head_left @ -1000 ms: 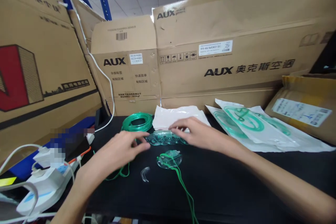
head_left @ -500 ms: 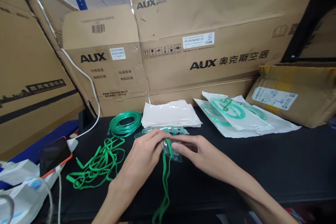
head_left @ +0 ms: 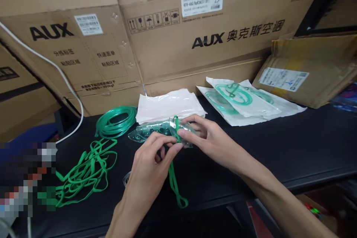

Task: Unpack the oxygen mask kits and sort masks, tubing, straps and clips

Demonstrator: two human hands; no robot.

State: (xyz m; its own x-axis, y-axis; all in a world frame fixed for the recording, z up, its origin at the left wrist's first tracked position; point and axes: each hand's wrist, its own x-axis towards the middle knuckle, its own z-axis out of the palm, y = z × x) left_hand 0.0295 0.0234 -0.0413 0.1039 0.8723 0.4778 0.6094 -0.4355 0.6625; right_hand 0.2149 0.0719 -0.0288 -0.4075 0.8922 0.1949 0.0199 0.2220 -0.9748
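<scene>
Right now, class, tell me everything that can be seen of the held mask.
The mask looks like thin, glossy, clear plastic, rounded, with a green tint. A green strap crosses its near side and trails below it. The right grip holds its right side, thumb in front; the left grip pinches near the strap at the mask's lower edge. Other clear pieces lie to its left; whether they touch is unclear. Much of its outline is hidden.

Clear mask point(head_left: 187, 128): domed plastic, faint green tint, partly covered, held mid-view. Green strap point(head_left: 172, 180): flat, narrow, runs up across the mask to a small bend at its top edge; lower length trails down toward the camera, doubled, ending in a rounded loop.
</scene>
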